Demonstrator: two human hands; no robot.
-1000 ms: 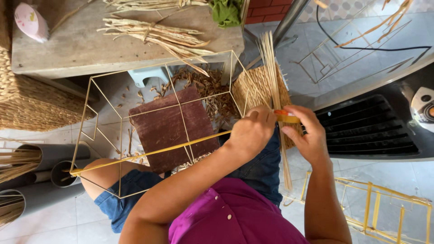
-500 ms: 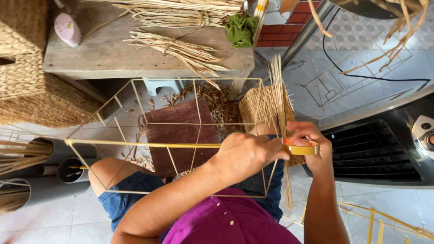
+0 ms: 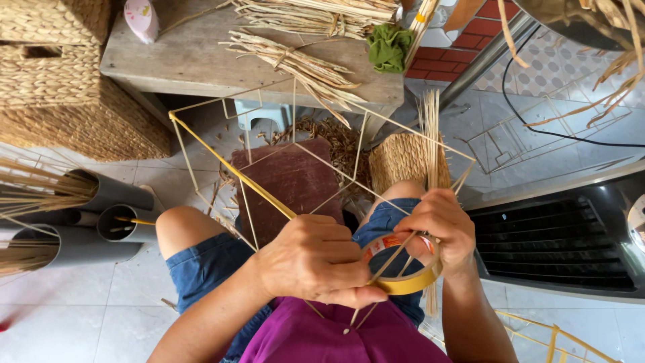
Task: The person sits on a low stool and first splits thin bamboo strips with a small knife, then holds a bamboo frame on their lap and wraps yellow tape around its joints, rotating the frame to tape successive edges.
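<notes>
The wire frame (image 3: pixel 295 161) now stands tilted, its taped yellow bar (image 3: pixel 232 168) running up and left from the left hand (image 3: pixel 316 259) rather than lying level as before. The tape roll (image 3: pixel 403 265), earlier a small edge between the fingers, now shows its open ring, held between both hands. The right hand (image 3: pixel 440 228) sits closer to the left, seemingly lower over the lap.

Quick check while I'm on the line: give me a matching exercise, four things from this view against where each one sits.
Things:
1. tape roll
2. green cloth
3. grey tubes
4. woven baskets

Places:
A. on the wooden table
B. between the two hands
C. on the floor, lower left
D. stacked at upper left

Pairs: 1-B, 2-A, 3-C, 4-D
</notes>
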